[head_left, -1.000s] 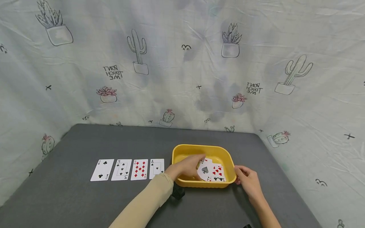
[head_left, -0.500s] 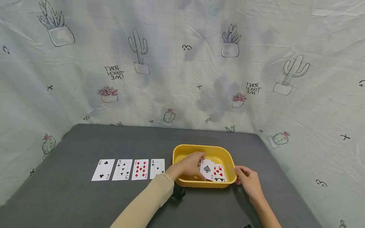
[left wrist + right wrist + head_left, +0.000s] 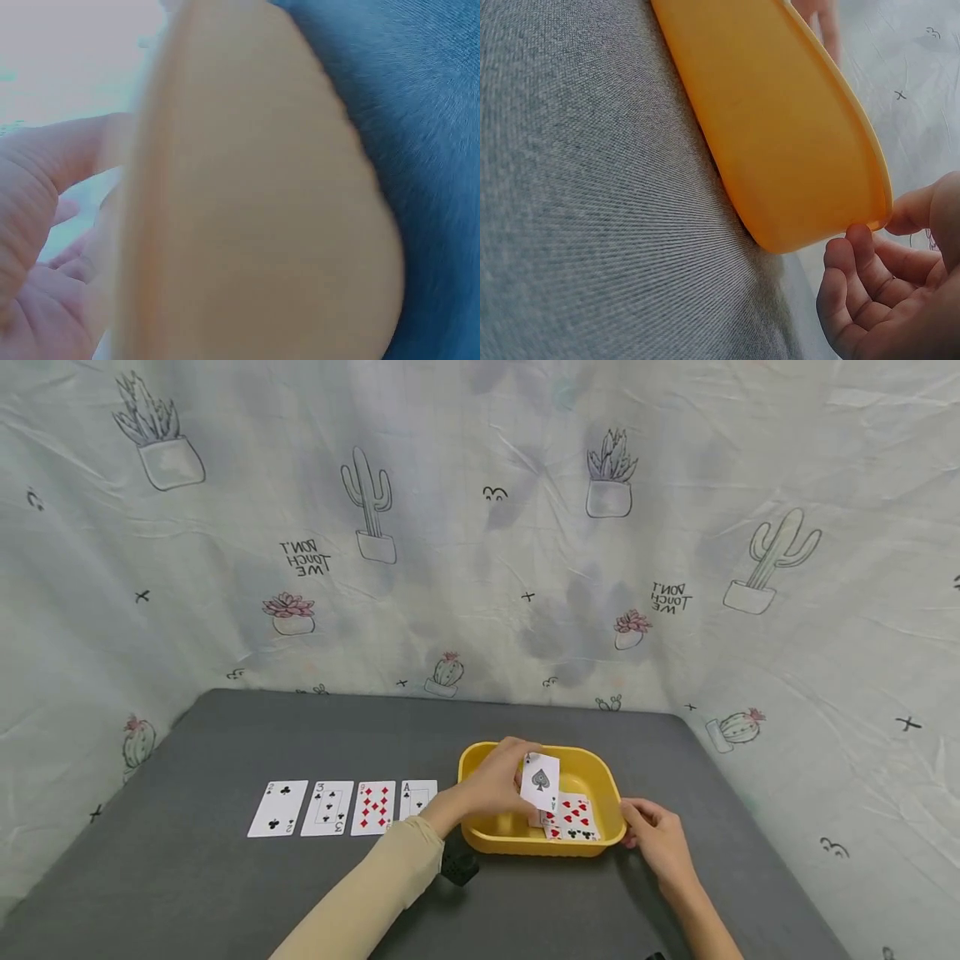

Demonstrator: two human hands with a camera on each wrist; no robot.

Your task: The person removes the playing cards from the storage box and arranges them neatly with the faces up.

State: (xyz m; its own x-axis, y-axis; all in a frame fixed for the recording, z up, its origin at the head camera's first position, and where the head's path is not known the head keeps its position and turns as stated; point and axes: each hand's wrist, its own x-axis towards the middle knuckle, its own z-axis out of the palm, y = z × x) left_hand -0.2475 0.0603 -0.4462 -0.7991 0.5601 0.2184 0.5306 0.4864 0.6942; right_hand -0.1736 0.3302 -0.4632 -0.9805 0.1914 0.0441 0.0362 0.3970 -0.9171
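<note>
My left hand (image 3: 491,783) holds an ace of spades (image 3: 540,782) by its edge, raised above the yellow bin (image 3: 540,843). Other playing cards (image 3: 576,817), among them a heart card, lie face up in the bin's right part. At the bin's right end, my right hand (image 3: 658,835) pinches the rim between thumb and fingers; the right wrist view shows these fingers (image 3: 862,244) against the bin's outer side. In the left wrist view the bin wall (image 3: 262,187) covers most of the left hand's work, and the card cannot be seen there.
Left of the bin, a row of face-up cards lies on the dark grey table (image 3: 187,893): a two of clubs (image 3: 277,808), a three of clubs (image 3: 327,808), a nine of diamonds (image 3: 373,808) and a partly covered ace of clubs (image 3: 417,797). A patterned curtain (image 3: 450,527) hangs behind.
My left hand has lifted the ace of spades from the other cards in the bin, raising it up. The right hand has stayed at the rim.
</note>
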